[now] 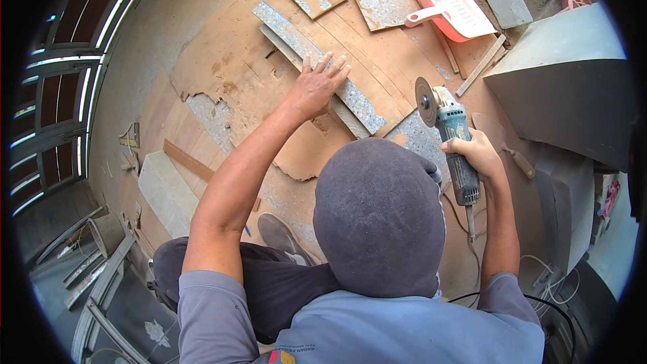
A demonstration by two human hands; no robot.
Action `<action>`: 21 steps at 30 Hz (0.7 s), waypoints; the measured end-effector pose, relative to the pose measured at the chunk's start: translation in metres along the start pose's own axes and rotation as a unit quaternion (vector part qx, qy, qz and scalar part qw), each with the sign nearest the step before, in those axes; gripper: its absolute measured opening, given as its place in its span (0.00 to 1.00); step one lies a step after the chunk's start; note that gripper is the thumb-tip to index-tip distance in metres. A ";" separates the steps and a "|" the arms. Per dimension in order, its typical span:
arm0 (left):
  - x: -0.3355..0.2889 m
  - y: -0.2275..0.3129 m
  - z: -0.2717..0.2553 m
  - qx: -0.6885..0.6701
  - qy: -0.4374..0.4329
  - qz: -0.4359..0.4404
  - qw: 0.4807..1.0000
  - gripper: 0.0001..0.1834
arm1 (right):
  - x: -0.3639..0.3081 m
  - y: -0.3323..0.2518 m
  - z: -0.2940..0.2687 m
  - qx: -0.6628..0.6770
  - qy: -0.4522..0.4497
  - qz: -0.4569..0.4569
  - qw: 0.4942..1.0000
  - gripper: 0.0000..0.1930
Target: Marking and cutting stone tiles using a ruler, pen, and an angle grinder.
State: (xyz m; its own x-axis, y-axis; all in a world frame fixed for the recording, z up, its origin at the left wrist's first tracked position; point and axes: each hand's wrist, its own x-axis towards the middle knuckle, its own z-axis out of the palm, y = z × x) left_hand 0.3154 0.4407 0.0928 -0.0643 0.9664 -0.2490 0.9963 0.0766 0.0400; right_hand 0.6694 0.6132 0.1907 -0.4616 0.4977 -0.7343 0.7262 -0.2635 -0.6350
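Two bare hands in my view, right hand [480, 152] closed around a teal angle grinder [450, 136], disc lifted just beside the stone, left hand [317, 87] open, fingers spread flat on a speckled grey stone strip [357, 104] over plywood sheets [222, 61], pink dustpan [453, 8] far beyond.

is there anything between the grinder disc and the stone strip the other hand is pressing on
Nothing visible stands between them. The angle grinder, held in the right hand, has its disc up and off to the right of the grey stone strip. The left hand lies flat on the strip's middle, and only bare plywood lies between.
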 end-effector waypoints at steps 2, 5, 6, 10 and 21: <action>0.000 0.000 0.006 -0.008 0.002 -0.008 1.000 0.39 | 0.000 -0.002 0.001 0.000 0.000 -0.002 1.000 0.19; -0.004 -0.003 0.012 -0.109 0.025 -0.128 0.986 0.41 | -0.001 -0.011 0.002 -0.014 -0.014 0.005 1.000 0.19; -0.004 -0.001 0.010 -0.134 0.040 -0.167 0.976 0.47 | 0.001 -0.012 0.002 -0.024 -0.026 0.004 0.999 0.19; 0.000 0.020 0.004 -0.183 0.015 -0.231 0.956 0.70 | 0.011 -0.007 0.003 -0.048 -0.033 0.004 0.998 0.20; 0.000 0.040 0.013 -0.213 -0.030 -0.256 0.942 0.80 | 0.024 -0.034 0.024 -0.151 -0.088 0.020 0.984 0.25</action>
State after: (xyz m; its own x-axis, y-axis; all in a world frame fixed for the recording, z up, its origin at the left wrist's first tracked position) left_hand 0.3563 0.4408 0.0820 -0.5151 0.7608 -0.3947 0.7206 0.6338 0.2812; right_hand 0.6216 0.6137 0.1888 -0.4915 0.3341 -0.8043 0.8516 -0.0092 -0.5242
